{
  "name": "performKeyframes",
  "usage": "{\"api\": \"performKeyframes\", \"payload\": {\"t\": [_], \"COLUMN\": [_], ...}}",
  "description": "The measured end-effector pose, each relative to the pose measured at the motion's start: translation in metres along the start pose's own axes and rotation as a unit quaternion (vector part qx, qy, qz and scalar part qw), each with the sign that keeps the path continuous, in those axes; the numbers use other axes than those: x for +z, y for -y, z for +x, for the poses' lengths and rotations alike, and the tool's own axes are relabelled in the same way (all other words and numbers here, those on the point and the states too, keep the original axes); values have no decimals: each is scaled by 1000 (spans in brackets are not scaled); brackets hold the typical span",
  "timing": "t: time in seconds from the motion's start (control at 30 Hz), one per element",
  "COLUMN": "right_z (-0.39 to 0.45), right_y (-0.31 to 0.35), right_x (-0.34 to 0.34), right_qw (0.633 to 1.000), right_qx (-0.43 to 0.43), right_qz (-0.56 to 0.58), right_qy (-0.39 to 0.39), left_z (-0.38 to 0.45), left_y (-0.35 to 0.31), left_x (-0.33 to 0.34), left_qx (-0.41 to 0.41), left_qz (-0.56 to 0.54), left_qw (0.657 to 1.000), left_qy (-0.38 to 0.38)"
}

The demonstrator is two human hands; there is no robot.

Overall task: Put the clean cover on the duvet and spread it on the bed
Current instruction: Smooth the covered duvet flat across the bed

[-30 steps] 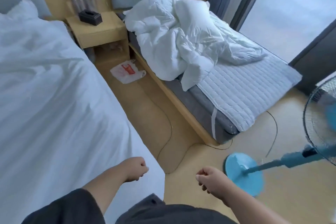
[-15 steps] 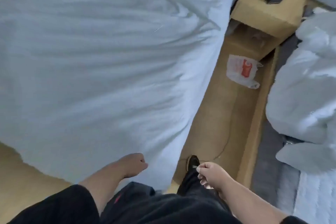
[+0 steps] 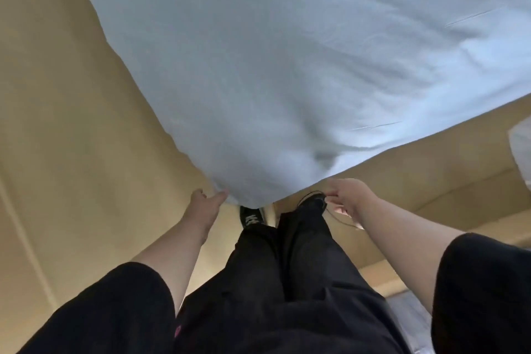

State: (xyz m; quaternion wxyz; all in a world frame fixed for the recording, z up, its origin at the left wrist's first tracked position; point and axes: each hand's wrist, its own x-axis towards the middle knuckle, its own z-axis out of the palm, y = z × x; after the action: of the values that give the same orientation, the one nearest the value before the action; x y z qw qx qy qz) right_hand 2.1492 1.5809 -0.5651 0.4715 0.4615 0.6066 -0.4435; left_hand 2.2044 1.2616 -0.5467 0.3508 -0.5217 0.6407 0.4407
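The pale white cover (image 3: 287, 66) lies spread over the near bed, and its corner hangs down just in front of my feet. My left hand (image 3: 205, 205) reaches to that corner with fingers extended, its thumb touching the fabric's edge. Just under the cover's right edge is my right hand (image 3: 346, 195), fingers curled and fingertips pinched together; I see nothing held in them. The bare duvet (image 3: 521, 152) shows only as a white sliver at the right border.
Tan wooden floor (image 3: 57, 123) lies to the left and along the right of the bed. My legs in black trousers (image 3: 287, 267) and black shoes (image 3: 253, 217) stand at the corner. A thin cable (image 3: 342, 220) runs on the floor by my right hand.
My view has swung from the far bed down to the near bed's corner. Both hands have risen to the cover's corner, and the left hand has uncurled.
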Motion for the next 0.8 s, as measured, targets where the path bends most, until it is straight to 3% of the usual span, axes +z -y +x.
{"api": "performKeyframes", "payload": {"t": [0.07,0.17,0.33,0.43,0.6,0.63,0.67,0.73,0.77,0.8], "right_z": [24,55,68,51,-25,-40,-54,-79,-99,-114], "right_y": [-1,-7,-10,-15,-25,-27,-30,-28,-21,-14], "right_x": [10,21,47,58,60,57,56,54,51,46], "right_qw": [999,997,945,912,894,866,815,745,757,742], "right_qx": [19,18,-14,-24,-24,16,35,25,-14,-36], "right_qz": [25,80,315,397,448,500,577,659,644,657], "right_qy": [-5,3,84,97,23,25,46,101,112,130], "left_z": [27,56,60,24,-78,-98,-117,-150,-164,-178], "left_y": [8,18,30,38,9,0,-9,-25,-32,-39], "left_x": [3,13,24,16,-27,-36,-45,-61,-67,-74], "left_qx": [-24,-15,96,110,159,179,199,228,238,248], "left_qz": [-115,-202,-192,-211,-321,-337,-349,-365,-369,-371], "left_qw": [993,978,972,966,907,892,876,853,847,842], "left_qy": [7,46,91,98,220,244,267,296,301,303]}}
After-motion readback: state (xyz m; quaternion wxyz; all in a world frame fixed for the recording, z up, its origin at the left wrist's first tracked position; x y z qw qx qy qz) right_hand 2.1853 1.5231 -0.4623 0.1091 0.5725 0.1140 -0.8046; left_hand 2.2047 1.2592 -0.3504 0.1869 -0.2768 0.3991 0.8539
